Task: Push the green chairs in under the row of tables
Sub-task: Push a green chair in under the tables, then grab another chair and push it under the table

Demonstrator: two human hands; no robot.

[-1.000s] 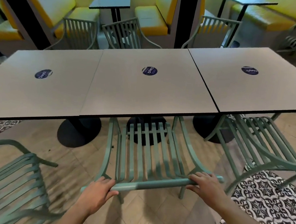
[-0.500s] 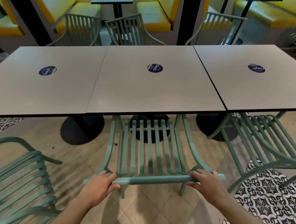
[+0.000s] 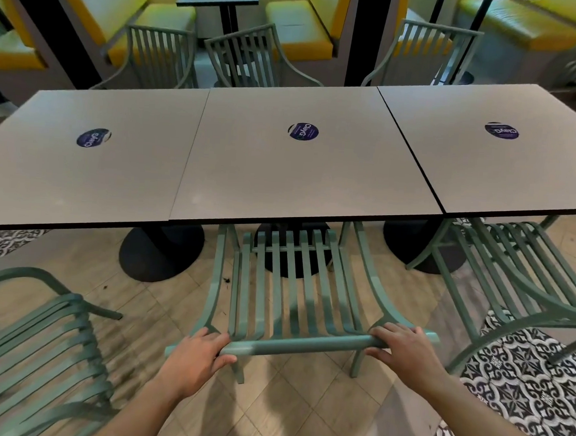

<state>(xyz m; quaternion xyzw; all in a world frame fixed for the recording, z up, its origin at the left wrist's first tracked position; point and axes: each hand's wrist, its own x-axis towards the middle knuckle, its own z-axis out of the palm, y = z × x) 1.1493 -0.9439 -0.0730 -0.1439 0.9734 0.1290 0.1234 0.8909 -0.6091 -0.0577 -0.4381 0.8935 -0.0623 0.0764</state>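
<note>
1. Head view, hands: left hand (image 3: 201,349) and right hand (image 3: 403,349) both grip the top rail of the middle green chair (image 3: 296,285), the fingers (image 3: 392,330) of each curled over the rail, one hand near each end.
2. Head view, chair: the middle chair faces the centre counter (image 3: 309,172) of the three-counter row. The front of its seat is already under the counter edge, in line with the black pedestal base (image 3: 291,251); its backrest and rear legs stand out on the floor.
3. Head view, neighbours: a left green chair (image 3: 36,344) stands well out from the row, turned at an angle. A right green chair (image 3: 512,278) is partly under its counter, also skewed.
4. Judgement on the step: this looks like the push of the middle chair, partway done. To do it well, press evenly through both hands so the chair runs straight, keep the arms clear of the counter's underside, and stop before the seat front meets the pedestal. The two side chairs would likely need squaring before their own push.
</note>
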